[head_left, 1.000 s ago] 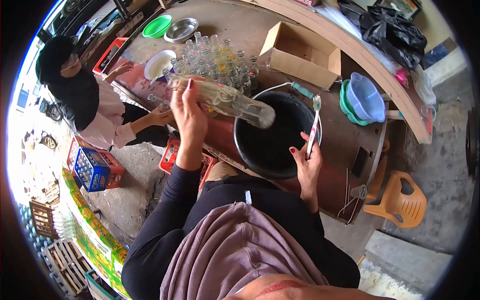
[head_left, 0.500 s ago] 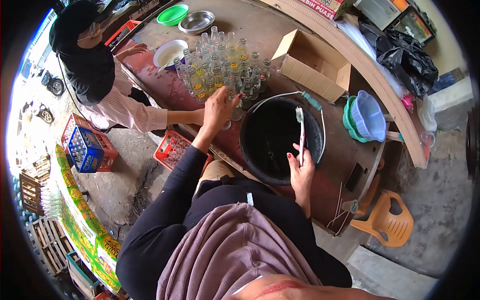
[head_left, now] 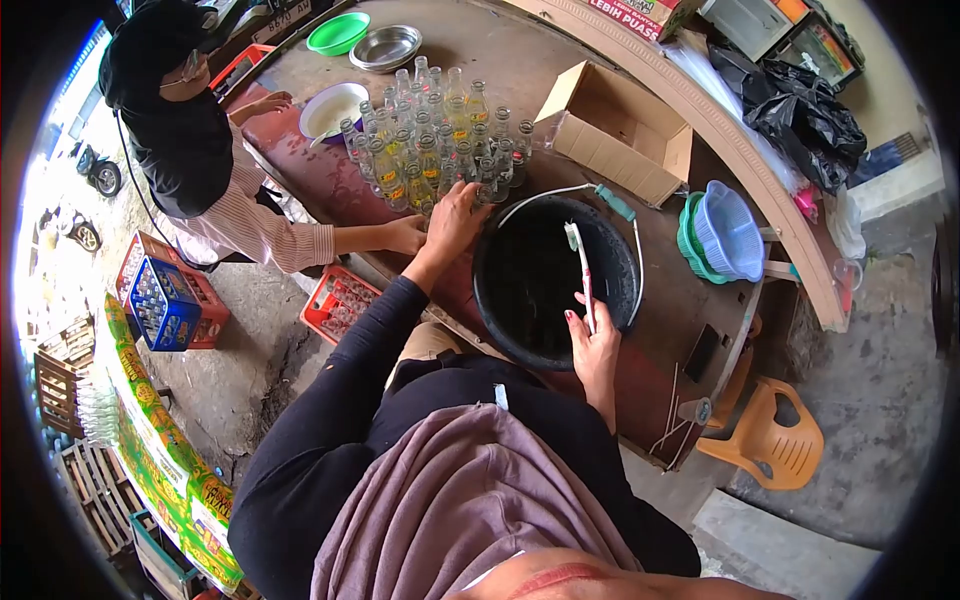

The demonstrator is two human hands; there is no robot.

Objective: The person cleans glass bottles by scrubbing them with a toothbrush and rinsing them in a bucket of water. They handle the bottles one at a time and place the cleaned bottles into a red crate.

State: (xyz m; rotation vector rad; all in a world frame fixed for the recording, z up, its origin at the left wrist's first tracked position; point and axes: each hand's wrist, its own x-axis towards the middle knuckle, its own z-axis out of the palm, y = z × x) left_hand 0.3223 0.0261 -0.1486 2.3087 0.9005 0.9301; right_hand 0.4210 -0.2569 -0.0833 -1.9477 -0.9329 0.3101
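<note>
My left hand [head_left: 455, 225] is at the near edge of a cluster of clear glass bottles [head_left: 428, 150], its fingers curled round a bottle that the hand mostly hides. Several bottles carry yellow and red printing. In my right hand [head_left: 597, 350] is a white and red toothbrush [head_left: 585, 270], gripped by the handle with its bristle end up over the bucket. The black bucket [head_left: 485, 300] holds dark liquid and stands close in front of me, its wire handle with a green grip leaning to the far side. A co-worker's hand [head_left: 405, 235] is just left of my left wrist.
A co-worker [head_left: 180, 130] stands at the left by a white bowl [head_left: 335, 112]. Green and metal basins [head_left: 385, 48] lie farther back. An open cardboard box [head_left: 620, 150] and blue and green baskets [head_left: 735, 235] are at the right. A red bottle crate [head_left: 335, 310] stands below the table.
My left hand has lowered slightly, and the bottle seen beneath it is now mostly hidden. The toothbrush has shifted a little left and tilts more. The view has moved slightly.
</note>
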